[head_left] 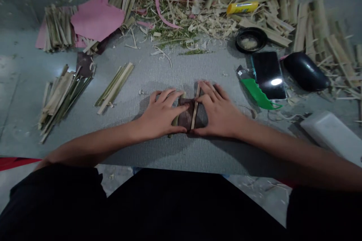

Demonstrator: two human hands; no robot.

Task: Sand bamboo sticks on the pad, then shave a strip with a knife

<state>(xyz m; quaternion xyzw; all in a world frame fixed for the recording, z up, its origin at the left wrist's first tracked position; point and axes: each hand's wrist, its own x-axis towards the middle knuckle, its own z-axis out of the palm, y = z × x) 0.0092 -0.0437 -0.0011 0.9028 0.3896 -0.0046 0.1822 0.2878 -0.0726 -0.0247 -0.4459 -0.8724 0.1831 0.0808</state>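
Observation:
A small dark brown sheet [186, 116] lies on the grey table between my hands. My left hand [162, 115] rests on its left side, fingers spread, the thumb and index finger over the sheet; a greenish strip shows partly beneath this hand. A thin pale bamboo strip [194, 115] stands out along the sheet's right part. My right hand [219, 111] holds that strip, index fingertip against it and the other fingers near its far end. Part of the sheet's right edge is hidden by my right hand.
Bamboo strips [114, 88] lie left of my hands, with a larger bundle [63, 98] farther left. To the right are a green cutter [257, 94], a phone [268, 75], a black mouse-shaped object [307, 71] and a white block [333, 133]. Shavings [181, 19], pink paper [97, 17] and a yellow tube [242, 7] lie behind.

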